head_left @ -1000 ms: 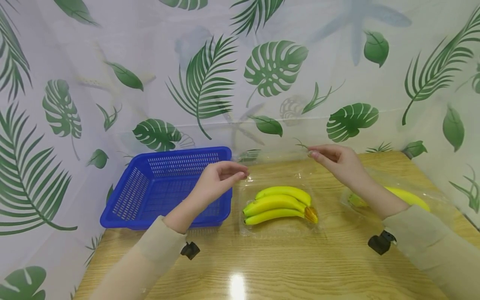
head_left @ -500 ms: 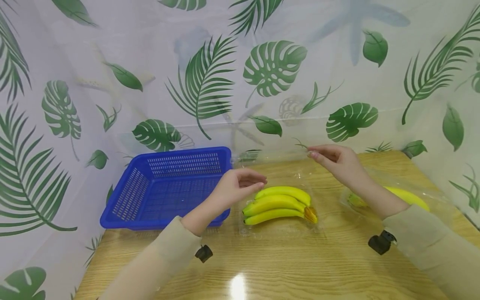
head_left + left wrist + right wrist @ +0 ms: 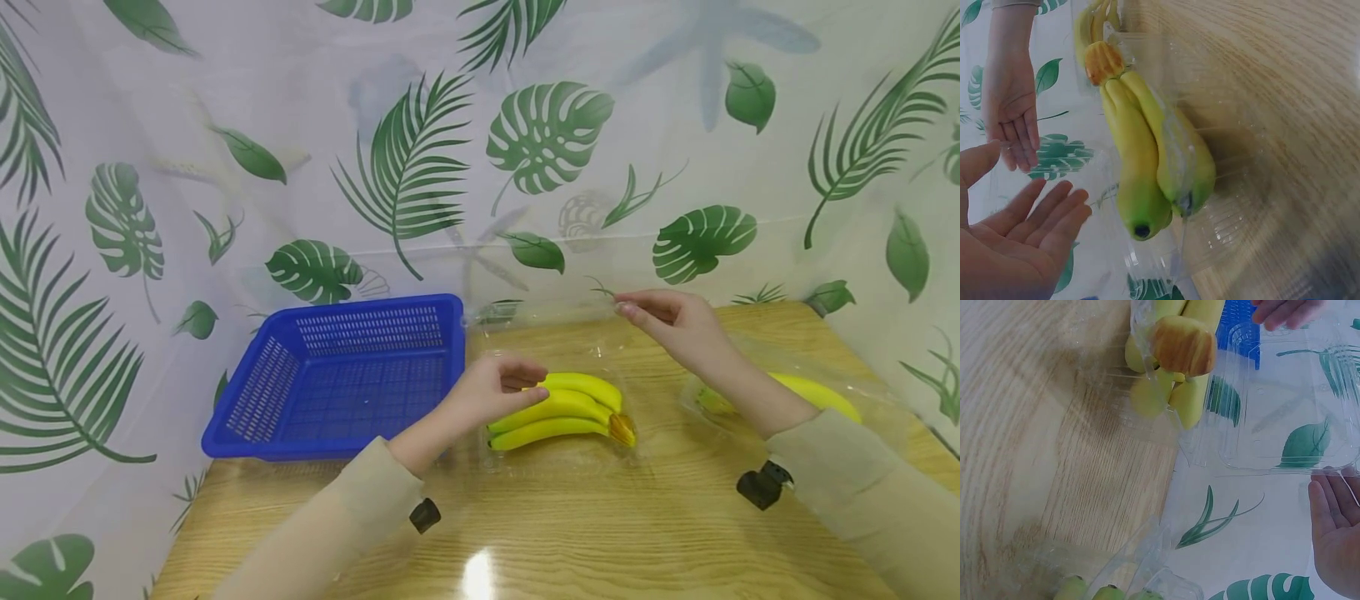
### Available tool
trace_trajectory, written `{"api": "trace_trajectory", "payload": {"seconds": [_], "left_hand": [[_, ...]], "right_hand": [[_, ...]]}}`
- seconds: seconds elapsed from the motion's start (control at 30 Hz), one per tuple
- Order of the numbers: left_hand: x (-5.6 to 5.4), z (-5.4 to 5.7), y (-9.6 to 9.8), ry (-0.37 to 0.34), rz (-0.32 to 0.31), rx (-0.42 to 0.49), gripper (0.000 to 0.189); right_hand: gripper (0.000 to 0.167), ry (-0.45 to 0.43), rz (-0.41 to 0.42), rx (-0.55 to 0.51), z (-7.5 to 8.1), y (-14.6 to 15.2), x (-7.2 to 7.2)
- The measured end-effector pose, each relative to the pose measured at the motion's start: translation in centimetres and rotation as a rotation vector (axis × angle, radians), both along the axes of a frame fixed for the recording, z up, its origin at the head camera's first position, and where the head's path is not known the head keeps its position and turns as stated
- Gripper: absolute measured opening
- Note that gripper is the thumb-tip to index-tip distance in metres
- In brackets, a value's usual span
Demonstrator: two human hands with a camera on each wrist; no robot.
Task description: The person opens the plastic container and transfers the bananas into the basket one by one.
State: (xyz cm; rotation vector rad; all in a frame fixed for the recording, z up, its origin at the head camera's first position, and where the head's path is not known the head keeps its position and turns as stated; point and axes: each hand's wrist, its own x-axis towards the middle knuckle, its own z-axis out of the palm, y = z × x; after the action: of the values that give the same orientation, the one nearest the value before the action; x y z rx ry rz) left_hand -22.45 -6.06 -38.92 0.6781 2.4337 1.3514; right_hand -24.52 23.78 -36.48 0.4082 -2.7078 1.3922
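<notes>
L hand (image 3: pixel 493 389) shifted rt., nr bananas (image 3: pixel 572 407), grip wide; R hand (image 3: pixel 678 323) unmoved, pinching clear lid (image 3: pixel 1285 406).

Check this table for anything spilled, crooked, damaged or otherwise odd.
Nothing stands out. The curved yellow banana bunch lies within the open clear plastic clamshell, whose transparent lid stands raised; the blue rectangular plastic basket sits upright on the wood-grain table. No spill or damage shows.

The basket (image 3: pixel 367 329) sits at the table's (image 3: pixel 592 537) back left corner; right of it, bananas (image 3: pixel 558 408) lie in a container (image 3: pixel 517 467), its lid (image 3: pixel 1266 419) behind; another container (image 3: pixel 1138 553) lies toward the right edge.
</notes>
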Motion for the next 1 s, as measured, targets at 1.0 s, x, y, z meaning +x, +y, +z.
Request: {"api": "trace_trajectory", "payload": {"seconds": [1.0], "left_hand": [[-0.7,-1.9,0.7,-0.032,0.104,-0.200,0.050]], "right_hand": [[0.047,-0.018,-0.004,0.010,-0.2,-0.1,-0.1]]}}
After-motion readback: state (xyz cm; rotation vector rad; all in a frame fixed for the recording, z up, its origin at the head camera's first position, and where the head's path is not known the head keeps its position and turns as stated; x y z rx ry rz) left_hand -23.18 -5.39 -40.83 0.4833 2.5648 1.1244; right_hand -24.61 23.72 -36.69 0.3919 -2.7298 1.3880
